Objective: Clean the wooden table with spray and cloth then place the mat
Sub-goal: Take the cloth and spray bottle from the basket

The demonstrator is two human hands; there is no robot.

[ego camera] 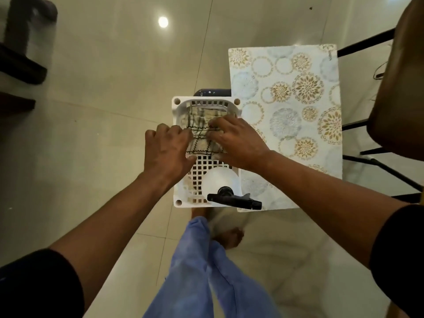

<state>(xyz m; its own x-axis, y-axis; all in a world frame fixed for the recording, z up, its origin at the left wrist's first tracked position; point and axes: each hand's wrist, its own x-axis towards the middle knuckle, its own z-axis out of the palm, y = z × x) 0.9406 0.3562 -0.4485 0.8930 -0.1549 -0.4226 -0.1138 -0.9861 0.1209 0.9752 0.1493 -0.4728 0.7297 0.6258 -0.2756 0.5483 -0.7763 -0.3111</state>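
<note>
A checked cloth point(202, 136) with black stitched edges lies folded in a white plastic basket point(181, 198). My left hand point(167, 148) grips the cloth's left edge and my right hand point(236, 143) grips its right side. A white spray bottle point(218, 182) with a black trigger head point(234, 199) stands in the basket's near end. To the right, a mat point(296, 92) patterned with gold and blue circles lies flat on a small table whose top it hides.
The basket sits on something dark blue point(213, 92), partly hidden. A brown chair point(399, 92) with black legs stands at the right. Dark furniture point(20, 63) is at the far left. My legs in blue trousers point(202, 267) stand on the glossy tile floor.
</note>
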